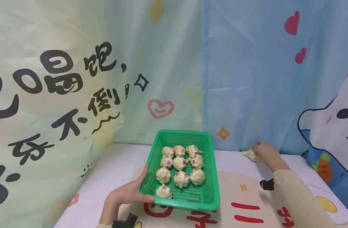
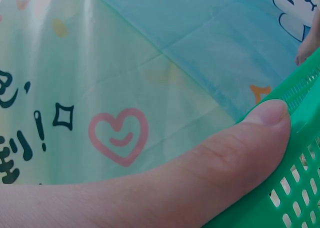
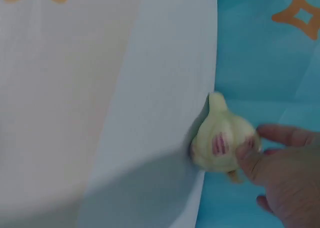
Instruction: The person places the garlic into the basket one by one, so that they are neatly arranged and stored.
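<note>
A green plastic basket [image 1: 214, 177] with perforated walls contains several garlic bulbs [image 1: 181, 179], cream with purple streaks. My left hand [image 1: 128, 191] grips its near left corner, one finger along the left side; in the left wrist view the thumb [image 2: 250, 138] lies over the rim. Off to the right, by the back edge of the table, my right hand [image 1: 267, 154] pinches a single garlic bulb [image 3: 220, 138] between thumb and fingers. The bulb's stem points away from the hand, and the fingers partly cover its other end.
A printed cloth [image 1: 236, 190] covers the table. Behind it hangs a patterned curtain [image 1: 233, 79] that meets the table's back edge, close beside the right hand. The left side has a pale curtain with black writing [image 1: 60, 69].
</note>
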Motion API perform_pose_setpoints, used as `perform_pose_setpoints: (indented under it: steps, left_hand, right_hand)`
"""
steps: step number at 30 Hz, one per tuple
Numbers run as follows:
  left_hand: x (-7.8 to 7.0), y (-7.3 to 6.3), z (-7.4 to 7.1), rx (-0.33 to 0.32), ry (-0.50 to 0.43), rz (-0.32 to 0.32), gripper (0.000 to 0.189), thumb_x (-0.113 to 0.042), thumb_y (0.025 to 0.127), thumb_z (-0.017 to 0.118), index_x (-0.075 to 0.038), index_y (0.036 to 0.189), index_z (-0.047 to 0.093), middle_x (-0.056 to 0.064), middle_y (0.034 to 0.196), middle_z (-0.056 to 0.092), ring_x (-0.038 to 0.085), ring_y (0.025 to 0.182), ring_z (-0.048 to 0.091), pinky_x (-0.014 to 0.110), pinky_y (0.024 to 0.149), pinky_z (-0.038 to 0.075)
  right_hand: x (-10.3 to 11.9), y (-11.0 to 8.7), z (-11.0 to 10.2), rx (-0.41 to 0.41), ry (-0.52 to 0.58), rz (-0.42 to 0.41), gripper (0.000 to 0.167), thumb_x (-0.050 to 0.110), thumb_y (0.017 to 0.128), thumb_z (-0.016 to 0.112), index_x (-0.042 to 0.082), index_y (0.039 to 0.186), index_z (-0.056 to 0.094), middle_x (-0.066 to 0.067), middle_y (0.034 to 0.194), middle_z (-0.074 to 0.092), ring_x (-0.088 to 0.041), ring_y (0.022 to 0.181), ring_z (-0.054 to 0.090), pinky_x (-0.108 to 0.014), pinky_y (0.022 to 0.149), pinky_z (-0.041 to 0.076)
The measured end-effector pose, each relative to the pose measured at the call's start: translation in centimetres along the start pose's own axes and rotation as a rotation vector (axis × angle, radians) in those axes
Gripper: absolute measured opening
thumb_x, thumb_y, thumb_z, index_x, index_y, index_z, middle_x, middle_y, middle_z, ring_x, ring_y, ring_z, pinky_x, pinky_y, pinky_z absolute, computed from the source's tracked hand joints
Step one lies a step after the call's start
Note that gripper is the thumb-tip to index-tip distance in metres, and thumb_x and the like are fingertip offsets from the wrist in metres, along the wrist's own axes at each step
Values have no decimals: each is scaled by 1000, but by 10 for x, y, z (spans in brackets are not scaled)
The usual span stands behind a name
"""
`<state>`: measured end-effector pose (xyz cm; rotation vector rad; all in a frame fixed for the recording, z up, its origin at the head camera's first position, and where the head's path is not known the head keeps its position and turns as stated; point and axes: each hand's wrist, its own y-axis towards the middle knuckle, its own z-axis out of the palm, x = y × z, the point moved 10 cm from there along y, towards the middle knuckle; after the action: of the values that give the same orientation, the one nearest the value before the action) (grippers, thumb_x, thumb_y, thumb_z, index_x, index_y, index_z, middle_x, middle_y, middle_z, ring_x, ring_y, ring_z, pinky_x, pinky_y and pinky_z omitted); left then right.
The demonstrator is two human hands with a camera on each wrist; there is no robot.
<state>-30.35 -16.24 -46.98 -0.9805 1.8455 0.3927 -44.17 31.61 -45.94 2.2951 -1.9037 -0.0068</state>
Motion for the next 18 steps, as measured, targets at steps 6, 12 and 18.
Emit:
perform_pose_setpoints:
  steps: [6,12,18]
  left_hand:
    - [2,-1,0,-5,-2,-19,120,-45,80,72,-22,148,-25,8,158,-21,33,147,-1,49,111,23]
    - [2,-2,-3,-12,15,-16,120,-45,81,72,-22,149,-24,8,159,-20,32,147,1,49,111,26]
    - [1,0,0,-1,20,-6,120,-46,80,72,-20,148,-24,8,158,-21,33,147,0,49,112,23]
  right_hand:
    - [1,-2,8,-27,49,-36,29,-4,85,57,2,113,64,-17,105,63,-38,95,58,-51,77,47]
    - [12,0,5,-31,32,-120,25,1,81,69,-2,106,66,-20,102,65,-41,96,60,-51,80,48]
    - [12,-1,12,1,10,-156,27,-2,82,66,-6,108,67,-24,103,62,-45,98,55,-53,83,47]
